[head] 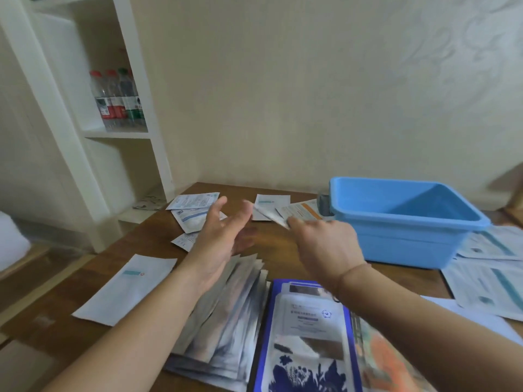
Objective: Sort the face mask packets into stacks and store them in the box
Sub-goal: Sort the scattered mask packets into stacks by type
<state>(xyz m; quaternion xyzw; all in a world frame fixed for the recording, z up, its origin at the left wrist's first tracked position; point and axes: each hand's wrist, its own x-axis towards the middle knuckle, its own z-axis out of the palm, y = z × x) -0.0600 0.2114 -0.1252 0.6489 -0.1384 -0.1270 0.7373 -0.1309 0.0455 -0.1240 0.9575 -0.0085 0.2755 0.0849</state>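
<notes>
Head view, nearest first: a blue-bordered packet [308, 338] lies on the wooden table [135, 329] at the bottom edge, with a fanned stack of silver packets [226, 321] touching its left side and an orange-patterned packet [387, 360] partly under the right forearm. Left of the silver stack a single white packet [127, 287] lies flat. More white packets with teal stripes [492, 278] overlap at the right edge. Above the silver stack the left hand [223, 239] is raised with palm turned inward and fingers straight and apart, holding nothing. The right hand [325, 244] reaches forward, its fingertips pinching a blurred white packet [268, 212] off the table. Just right of it stands the blue box [404, 244], open and with no packets seen inside. Farther back, loose white packets [195, 202] lie scattered near the wall. A white shelf unit [119, 134] at the left holds water bottles [117, 100].
</notes>
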